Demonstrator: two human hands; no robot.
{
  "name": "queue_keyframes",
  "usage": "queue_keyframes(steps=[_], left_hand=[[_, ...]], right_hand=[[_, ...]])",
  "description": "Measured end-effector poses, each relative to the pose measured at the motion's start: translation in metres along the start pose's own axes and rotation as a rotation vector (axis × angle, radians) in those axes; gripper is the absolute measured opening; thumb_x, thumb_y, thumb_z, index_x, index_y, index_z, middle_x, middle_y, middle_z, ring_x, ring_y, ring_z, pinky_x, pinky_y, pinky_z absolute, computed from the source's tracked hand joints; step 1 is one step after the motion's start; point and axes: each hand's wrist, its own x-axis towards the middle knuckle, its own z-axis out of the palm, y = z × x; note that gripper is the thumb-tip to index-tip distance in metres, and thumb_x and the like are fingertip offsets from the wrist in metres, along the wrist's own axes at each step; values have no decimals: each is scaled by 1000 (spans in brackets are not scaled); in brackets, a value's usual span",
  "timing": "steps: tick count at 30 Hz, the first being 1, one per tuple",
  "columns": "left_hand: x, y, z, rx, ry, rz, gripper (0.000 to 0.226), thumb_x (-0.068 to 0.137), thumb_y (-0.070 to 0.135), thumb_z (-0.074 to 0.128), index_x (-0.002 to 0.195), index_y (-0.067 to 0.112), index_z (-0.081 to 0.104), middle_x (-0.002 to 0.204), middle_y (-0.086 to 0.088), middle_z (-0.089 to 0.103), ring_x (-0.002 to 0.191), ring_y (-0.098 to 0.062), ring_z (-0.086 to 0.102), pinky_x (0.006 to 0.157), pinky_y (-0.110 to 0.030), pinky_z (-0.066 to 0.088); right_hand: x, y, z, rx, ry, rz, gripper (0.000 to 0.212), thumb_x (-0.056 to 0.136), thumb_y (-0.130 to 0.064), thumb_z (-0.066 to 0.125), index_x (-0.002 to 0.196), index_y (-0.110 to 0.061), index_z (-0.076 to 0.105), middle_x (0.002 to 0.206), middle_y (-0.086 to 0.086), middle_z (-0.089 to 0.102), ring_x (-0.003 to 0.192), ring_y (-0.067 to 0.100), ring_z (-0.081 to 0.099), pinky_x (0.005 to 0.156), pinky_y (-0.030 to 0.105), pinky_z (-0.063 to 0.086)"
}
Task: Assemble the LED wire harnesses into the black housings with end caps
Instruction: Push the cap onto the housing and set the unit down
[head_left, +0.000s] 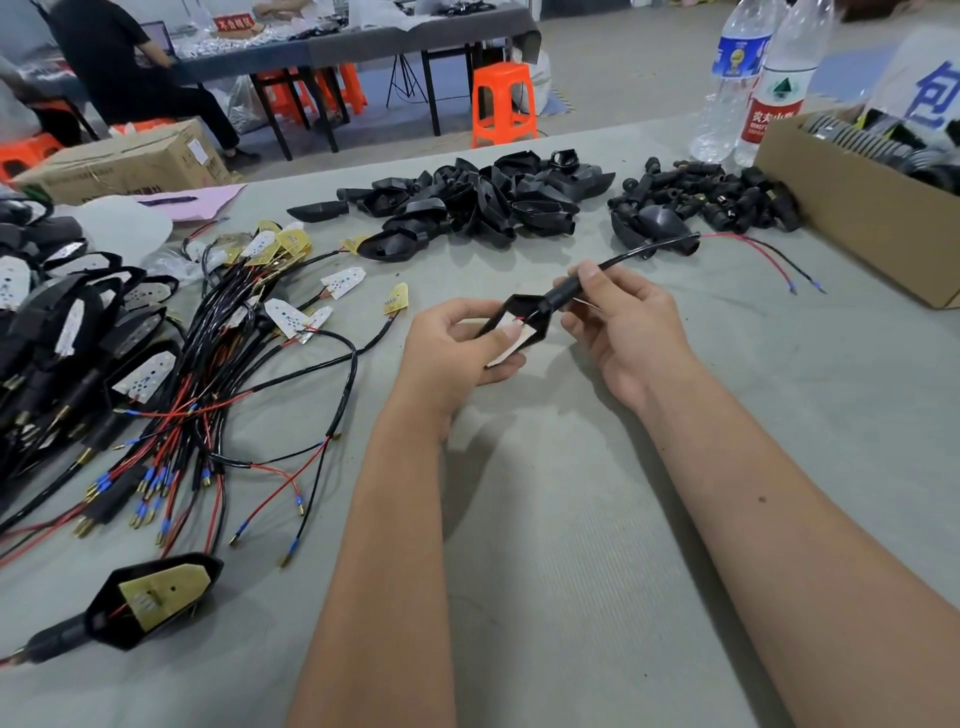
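Even, fairly bright indoor light fills the frame, soft and without hard glare. On the grey bench (571, 519) the shadows are faint and diffuse: a pale one lies under the left hand (462, 343) and forearm, spreading toward the lower middle, and another under the right hand (623, 327). The plastic bottles (748, 78) at the upper right catch small highlights. Wide-angle distortion bends the bench edge and stretches things near the corners. The centre is reasonably sharp; the upper left background and the far right edge look softer, with slight compression smear on fine wires.
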Motion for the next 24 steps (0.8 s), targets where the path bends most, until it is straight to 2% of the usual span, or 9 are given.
queue_keyframes(steps=[5, 8, 14, 20, 24], left_hand=[[-1, 1, -6, -74, 56, -28, 18, 91, -6, 69, 109, -10, 70, 99, -25, 76, 80, -32, 76, 70, -26, 61], [-1, 3, -6, -115, 59, -43, 13, 89, -2, 74, 102, -3, 74, 96, -21, 77, 80, -30, 77, 66, -23, 60], [-1, 7, -4, -228, 90, -78, 9, 84, 8, 82, 87, 9, 74, 86, -10, 79, 71, -24, 77, 61, -18, 57], [3, 2, 2, -103, 189, 32, 16, 80, 11, 87, 80, 9, 71, 76, -10, 77, 62, -20, 73, 54, -17, 52], [6, 1, -4, -68, 195, 52, 22, 78, 13, 88, 75, 11, 66, 72, -9, 74, 54, -16, 65, 49, -17, 46]], right_hand=[[-1, 2, 2, -5, -16, -7, 15, 97, -12, 70, 87, -2, 68, 97, 21, 72, 83, 27, 62, 61, 21, 57], [-1, -1, 1, 71, -26, 15, 13, 97, -12, 70, 89, -2, 69, 94, 16, 77, 78, 20, 67, 61, 20, 57], [-1, -3, -1, 148, -34, 52, 11, 96, -14, 70, 95, -3, 69, 97, 14, 78, 83, 19, 68, 60, 18, 56], [-2, -4, 0, 114, -12, 37, 12, 95, -14, 72, 93, -3, 71, 94, 15, 77, 82, 24, 69, 58, 19, 56], [-4, -3, 2, 24, -36, 39, 14, 95, -15, 73, 94, -1, 70, 90, 15, 77, 74, 22, 74, 56, 20, 57]])
